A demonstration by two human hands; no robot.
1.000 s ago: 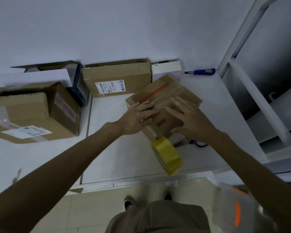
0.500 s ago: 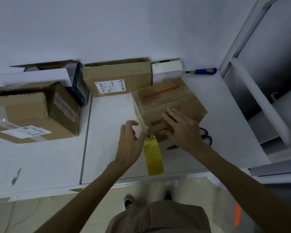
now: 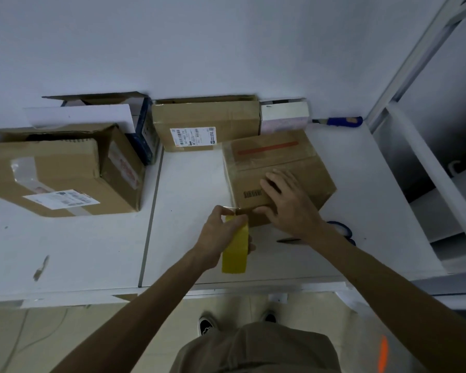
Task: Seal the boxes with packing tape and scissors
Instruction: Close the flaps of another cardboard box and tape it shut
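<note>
Left hand (image 3: 221, 234): curled round tape roll (image 3: 234, 255), gripping it; thumb and fingertips at the roll's far end, just beside the near-left corner of box (image 3: 275, 157).
Tape strip (image 3: 232, 208): short, shiny, apparently stretched from roll to that corner; hard to make out.
Right hand (image 3: 288, 204): flat, fingers straight and slightly spread, pressing on the box top beside the printed barcode; thumb down at the near edge.
Hands together or apart: apart but close, either side of the box corner.
Left arm: in from bottom left, reaching up and to the right.
Right arm: in from bottom right, slanting up and left, passing over scissors (image 3: 343, 230).
Box: on table (image 3: 194, 184), right of centre, set at an angle, flaps down, red stripe on far flap.
Tape roll: held just above the table edge, seen edge-on, yellow.
Scissors: on table by the right wrist; blue handles and a dark blade tip showing, middle hidden under the forearm.
Hidden: left palm, the roll's core, and fingers behind the roll.
Large box (image 3: 51, 170): far left, labelled, cut off by the frame edge.
Wall box (image 3: 205, 122): against the wall, shipping label facing out.
White box (image 3: 284, 114): right of wall box.
Blue tool (image 3: 339, 121): by the wall, kind unclear.
</note>
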